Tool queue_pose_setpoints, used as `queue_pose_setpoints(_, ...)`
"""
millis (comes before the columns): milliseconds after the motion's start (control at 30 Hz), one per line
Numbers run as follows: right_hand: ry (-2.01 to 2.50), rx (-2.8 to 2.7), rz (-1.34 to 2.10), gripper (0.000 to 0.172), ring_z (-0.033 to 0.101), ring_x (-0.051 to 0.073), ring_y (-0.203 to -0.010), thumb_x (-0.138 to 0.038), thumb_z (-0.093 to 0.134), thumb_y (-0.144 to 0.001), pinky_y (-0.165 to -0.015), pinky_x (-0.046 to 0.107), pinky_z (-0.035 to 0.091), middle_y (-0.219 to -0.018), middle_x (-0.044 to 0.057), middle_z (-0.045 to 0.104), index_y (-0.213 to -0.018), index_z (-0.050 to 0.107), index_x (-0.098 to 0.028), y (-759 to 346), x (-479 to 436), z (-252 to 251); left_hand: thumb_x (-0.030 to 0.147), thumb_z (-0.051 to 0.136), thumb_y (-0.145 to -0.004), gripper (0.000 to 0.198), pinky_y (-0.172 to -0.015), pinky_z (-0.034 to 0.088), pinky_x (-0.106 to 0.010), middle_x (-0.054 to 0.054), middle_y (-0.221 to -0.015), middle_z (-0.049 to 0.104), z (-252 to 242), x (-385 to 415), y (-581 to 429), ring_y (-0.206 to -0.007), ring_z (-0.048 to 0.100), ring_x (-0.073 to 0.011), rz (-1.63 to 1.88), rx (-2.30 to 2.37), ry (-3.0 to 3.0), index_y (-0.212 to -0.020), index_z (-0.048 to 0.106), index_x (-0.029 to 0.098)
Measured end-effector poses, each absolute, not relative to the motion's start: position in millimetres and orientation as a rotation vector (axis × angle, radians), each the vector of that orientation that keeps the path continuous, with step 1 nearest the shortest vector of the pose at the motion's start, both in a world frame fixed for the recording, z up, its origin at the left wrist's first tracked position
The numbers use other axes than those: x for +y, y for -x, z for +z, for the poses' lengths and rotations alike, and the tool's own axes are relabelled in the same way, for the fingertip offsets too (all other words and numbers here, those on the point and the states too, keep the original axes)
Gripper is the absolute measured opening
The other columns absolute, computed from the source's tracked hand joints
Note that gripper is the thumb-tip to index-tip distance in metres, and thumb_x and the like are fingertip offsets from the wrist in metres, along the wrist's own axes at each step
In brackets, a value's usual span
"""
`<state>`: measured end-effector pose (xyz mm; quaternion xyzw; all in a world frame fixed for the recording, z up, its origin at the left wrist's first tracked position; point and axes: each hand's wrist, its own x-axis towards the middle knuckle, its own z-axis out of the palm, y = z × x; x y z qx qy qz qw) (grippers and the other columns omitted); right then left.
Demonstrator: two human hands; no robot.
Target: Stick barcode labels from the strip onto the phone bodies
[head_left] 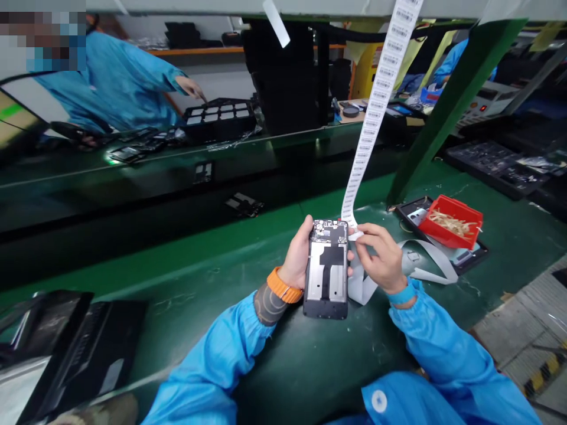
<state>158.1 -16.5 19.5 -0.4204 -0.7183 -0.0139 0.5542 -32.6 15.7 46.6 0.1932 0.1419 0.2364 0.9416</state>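
An opened phone (pixel 328 265), its circuit board showing at the top and silver panels below, lies in my left hand (pixel 296 257), which grips it by both edges. My right hand (pixel 380 255) pinches the white label strip (pixel 352 217) beside the phone's upper right corner. Printed with rows of barcodes, the strip runs up to the shelf edge above. Below my right hand, a loop of pale backing tape (pixel 363 289) curls on the green bench (pixel 199 348). Whether a single label is peeled off between my fingertips, I cannot tell.
A red bin (pixel 452 221) of tan strips sits on a black tray (pixel 473 260) at right. Beyond the bench runs a dark conveyor (pixel 168 203) carrying phone parts (pixel 244 204). A green post (pixel 452 112) stands behind. Across from me, a co-worker (pixel 128 88) reaches toward a tray of parts.
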Motion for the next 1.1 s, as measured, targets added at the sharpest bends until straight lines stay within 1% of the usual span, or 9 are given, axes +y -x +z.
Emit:
queue_pose_setpoints(67, 1.004, -1.635, -0.028, 0.013, 0.069, 0.023, -0.096, -0.010, 0.062, -0.085, -0.082, 0.041, 0.059, -0.108, 0.009, 0.069, -0.085, 0.066, -0.023, -162, -16, 20, 0.076, 0.028, -0.091, 0.083, -0.073, 0.057, -0.047, -0.019, -0.092, 0.073, 48, 17, 30, -0.080, 0.073, -0.0335, 0.570, 0.339, -0.358, -0.127, 0.060, 0.009)
queue_pose_setpoints(167, 1.069, -1.401, 0.201, 0.006, 0.068, 0.020, -0.084, -0.016, 0.067, -0.085, -0.076, 0.039, 0.058, -0.092, 0.006, 0.069, -0.086, 0.065, -0.022, -169, -15, 18, 0.068, 0.034, -0.095, 0.067, -0.074, 0.058, -0.046, -0.015, -0.083, 0.071, 44, 19, 32, -0.078, 0.073, -0.0303, 0.783, 0.496, -0.296, -0.111, 0.065, 0.010)
queue_pose_setpoints(267, 1.130, -1.175, 0.602, 0.005, 0.062, 0.014, -0.062, -0.023, 0.068, -0.086, -0.058, 0.029, 0.052, -0.072, 0.000, 0.065, -0.088, 0.064, -0.020, -172, -12, 15, 0.042, 0.050, -0.094, 0.034, -0.074, 0.058, -0.042, -0.011, -0.075, 0.069, 39, 18, 45, -0.076, 0.072, -0.0269, 0.845, 0.739, -0.235, -0.092, 0.065, 0.012)
queue_pose_setpoints(333, 1.105, -1.109, 0.850, 0.008, 0.059, 0.012, -0.057, -0.025, 0.070, -0.085, -0.054, 0.026, 0.048, -0.067, -0.002, 0.063, -0.087, 0.064, -0.020, -169, -12, 14, 0.019, 0.054, -0.085, 0.013, -0.076, 0.058, -0.039, -0.010, -0.074, 0.069, 35, 14, 53, -0.076, 0.072, -0.0250, 0.849, 0.852, -0.219, -0.085, 0.064, 0.010)
queue_pose_setpoints(467, 0.994, -1.054, 1.184, 0.011, 0.059, 0.011, -0.056, -0.026, 0.072, -0.083, -0.052, 0.024, 0.048, -0.064, -0.003, 0.063, -0.087, 0.063, -0.020, -153, -19, 20, 0.000, 0.053, -0.070, 0.022, -0.078, 0.057, -0.038, -0.012, -0.078, 0.071, 29, 9, 53, -0.071, 0.071, -0.0225, 0.991, 0.937, -0.310, -0.086, 0.066, 0.006)
queue_pose_setpoints(633, 0.903, -0.942, 1.364, 0.018, 0.057, 0.010, -0.051, -0.028, 0.076, -0.077, -0.047, 0.021, 0.046, -0.059, -0.005, 0.061, -0.084, 0.062, -0.020, -122, -31, 31, 0.004, 0.054, -0.071, 0.009, -0.055, 0.052, -0.026, -0.005, -0.063, 0.062, 26, 23, 46, -0.051, 0.059, -0.0135, 1.040, 0.963, -0.242, -0.075, 0.061, 0.010)
queue_pose_setpoints(767, 0.839, -0.879, 1.562, 0.020, 0.056, 0.009, -0.048, -0.030, 0.076, -0.077, -0.045, 0.020, 0.045, -0.058, -0.005, 0.061, -0.080, 0.060, -0.019, -90, -45, 25, 0.018, 0.046, -0.076, 0.013, -0.036, 0.033, -0.016, 0.000, -0.058, 0.046, 32, 33, 47, -0.040, 0.043, -0.0076, 1.028, 0.622, -0.197, -0.077, 0.058, 0.012)
queue_pose_setpoints(867, 0.816, -0.934, 1.600, 0.018, 0.055, 0.010, -0.048, -0.031, 0.074, -0.080, -0.046, 0.021, 0.045, -0.058, -0.004, 0.061, -0.080, 0.059, -0.020, -72, -56, 21, 0.023, 0.044, -0.082, 0.021, -0.033, 0.024, -0.013, 0.001, -0.063, 0.040, 35, 34, 42, -0.039, 0.034, -0.0042, 1.000, 0.329, -0.246, -0.086, 0.060, 0.011)
queue_pose_setpoints(1100, 1.013, -1.182, 1.395, 0.014, 0.049, 0.008, -0.045, -0.026, 0.072, -0.079, -0.044, 0.021, 0.040, -0.053, -0.005, 0.056, -0.075, 0.060, -0.019, -65, -65, 37, 0.029, 0.035, -0.092, 0.036, -0.032, 0.024, -0.014, 0.001, -0.064, 0.036, 31, 34, 28, -0.040, 0.025, -0.0046, 0.994, 0.215, -0.321, -0.098, 0.064, 0.009)
